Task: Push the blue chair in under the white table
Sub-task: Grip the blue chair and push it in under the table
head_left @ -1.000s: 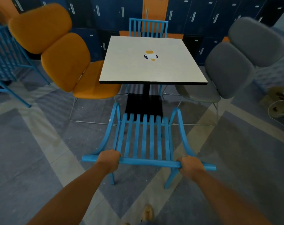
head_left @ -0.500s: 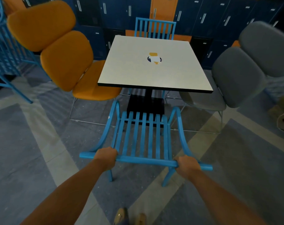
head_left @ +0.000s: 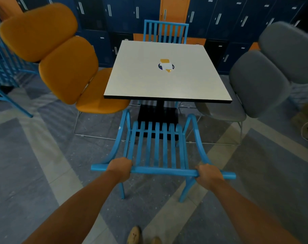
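Both hands clenched on the top rail of the blue chair point(head_left: 156, 147): left hand point(head_left: 119, 167) near the rail's left end, right hand point(head_left: 208, 175) near its right end, fingers wrapped around the bar. Chair facing the white tabletop point(head_left: 167, 74), seat front close to its near edge, not under it. Orange chair point(head_left: 65, 67) left, grey chair point(head_left: 258, 81) right.

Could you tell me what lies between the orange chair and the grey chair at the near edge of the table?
In the head view, the white table on its black pedestal base stands between the orange chair and the grey chair.
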### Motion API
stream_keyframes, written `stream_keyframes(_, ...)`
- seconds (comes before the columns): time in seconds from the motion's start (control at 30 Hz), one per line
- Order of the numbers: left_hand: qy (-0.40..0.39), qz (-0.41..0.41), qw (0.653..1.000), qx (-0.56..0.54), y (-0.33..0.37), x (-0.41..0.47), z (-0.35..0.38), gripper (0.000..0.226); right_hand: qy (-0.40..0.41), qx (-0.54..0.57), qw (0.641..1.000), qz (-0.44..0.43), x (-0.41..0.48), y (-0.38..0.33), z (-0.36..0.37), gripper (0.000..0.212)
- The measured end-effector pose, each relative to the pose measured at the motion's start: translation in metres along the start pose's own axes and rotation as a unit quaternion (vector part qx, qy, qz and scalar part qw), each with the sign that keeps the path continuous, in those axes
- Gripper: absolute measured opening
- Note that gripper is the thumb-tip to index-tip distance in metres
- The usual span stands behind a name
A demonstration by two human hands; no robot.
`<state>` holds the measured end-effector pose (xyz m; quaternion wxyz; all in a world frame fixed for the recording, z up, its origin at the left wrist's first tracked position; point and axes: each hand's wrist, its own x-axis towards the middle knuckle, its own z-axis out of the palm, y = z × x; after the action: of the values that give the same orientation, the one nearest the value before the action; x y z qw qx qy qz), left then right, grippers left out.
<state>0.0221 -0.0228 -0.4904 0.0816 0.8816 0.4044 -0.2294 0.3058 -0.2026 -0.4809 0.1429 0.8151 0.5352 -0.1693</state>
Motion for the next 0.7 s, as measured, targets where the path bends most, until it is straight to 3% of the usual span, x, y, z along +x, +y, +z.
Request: stream_keyframes(0.7,-0.003,0.006,1.0,0.004,0.009,-0.012,0.025,0.031,-0.024,-0.01,1.0,-0.014,-0.013,0.002,0.025,0.026)
